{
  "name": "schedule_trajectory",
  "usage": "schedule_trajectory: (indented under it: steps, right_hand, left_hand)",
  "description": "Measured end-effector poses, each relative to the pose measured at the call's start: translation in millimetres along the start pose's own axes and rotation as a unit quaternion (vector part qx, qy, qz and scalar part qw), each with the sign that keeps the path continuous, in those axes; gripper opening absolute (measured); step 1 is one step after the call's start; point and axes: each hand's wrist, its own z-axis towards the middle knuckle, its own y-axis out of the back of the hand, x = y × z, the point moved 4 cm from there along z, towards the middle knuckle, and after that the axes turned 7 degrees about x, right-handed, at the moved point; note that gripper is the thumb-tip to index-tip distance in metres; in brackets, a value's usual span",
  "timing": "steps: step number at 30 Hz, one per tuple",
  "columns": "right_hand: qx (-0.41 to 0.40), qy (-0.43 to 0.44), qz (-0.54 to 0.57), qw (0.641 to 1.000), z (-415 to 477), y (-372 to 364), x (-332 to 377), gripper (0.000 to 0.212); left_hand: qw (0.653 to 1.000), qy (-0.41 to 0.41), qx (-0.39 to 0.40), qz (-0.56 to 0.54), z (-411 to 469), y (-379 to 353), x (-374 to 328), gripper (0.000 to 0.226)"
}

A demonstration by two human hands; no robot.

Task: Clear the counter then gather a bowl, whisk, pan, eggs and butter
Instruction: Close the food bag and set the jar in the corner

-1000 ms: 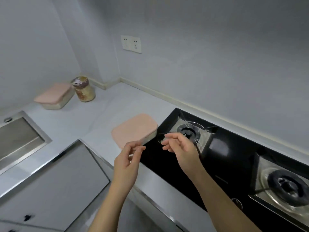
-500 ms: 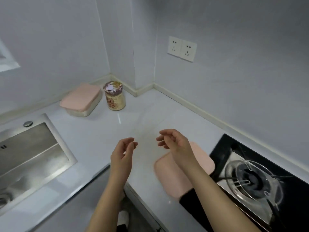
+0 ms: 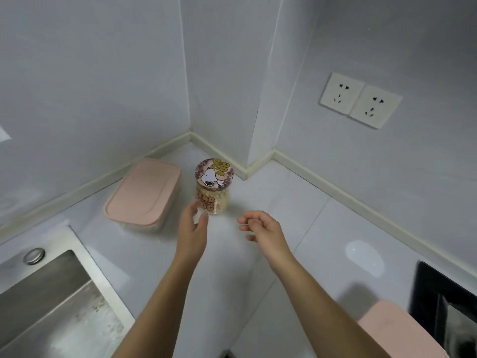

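Note:
A small clear jar [image 3: 215,188] with a cartoon-dog lid stands in the corner of the white counter [image 3: 296,215]. Left of it lies a pink-lidded container [image 3: 143,193]. A second pink-lidded container [image 3: 395,329] sits at the lower right, beside the black stove [image 3: 444,295]. My left hand [image 3: 192,228] reaches toward the jar, fingertips just at its lower left side, fingers relaxed and holding nothing. My right hand [image 3: 263,228] hovers right of the jar, apart from it, fingers loosely curled and empty.
A steel sink [image 3: 44,301] with a round plug cap [image 3: 34,255] fills the lower left. A double wall socket [image 3: 360,100] is on the right wall. Walls close in the corner behind the jar.
The view has swung left, away from the stove toward the corner. Both hands have reached forward to the jar, the left one now right at it.

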Motion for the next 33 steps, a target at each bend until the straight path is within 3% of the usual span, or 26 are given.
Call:
schedule_trajectory:
  steps: [4, 10, 15, 18, 21, 24, 27, 33]
  right_hand:
    - [-0.031, -0.039, 0.039, 0.998, 50, -11, -6, 0.024]
    - [0.016, -0.032, 0.069, 0.997, 106, -32, -6, 0.064]
    - [0.022, -0.01, 0.061, 0.998, 129, -38, -8, 0.063]
    - [0.007, -0.021, 0.058, 0.998, 135, -27, -16, 0.063]
    - [-0.014, -0.051, 0.073, 0.996, 141, -12, -22, 0.051]
    - [-0.012, -0.06, 0.059, 0.996, 150, -12, -31, 0.035]
    - [-0.031, -0.056, 0.06, 0.996, 154, -20, -39, 0.034]
    - [-0.084, -0.057, 0.142, 0.985, 151, -32, -45, 0.038]
  left_hand:
    - [0.999, 0.021, -0.012, -0.045, 53, -2, 7, 0.05]
    - [0.99, 0.059, 0.022, -0.129, 110, -6, -3, 0.044]
    - [0.977, 0.094, 0.063, -0.182, 120, -14, 5, 0.042]
    - [0.988, 0.044, 0.072, -0.132, 104, -15, 22, 0.045]
    - [0.992, 0.016, 0.062, -0.109, 97, -15, 36, 0.044]
    - [0.994, 0.011, 0.053, -0.096, 105, -19, 40, 0.061]
    - [0.981, 0.059, 0.066, -0.17, 116, -34, 45, 0.042]
    - [0.975, 0.102, -0.036, -0.196, 113, -46, 45, 0.042]
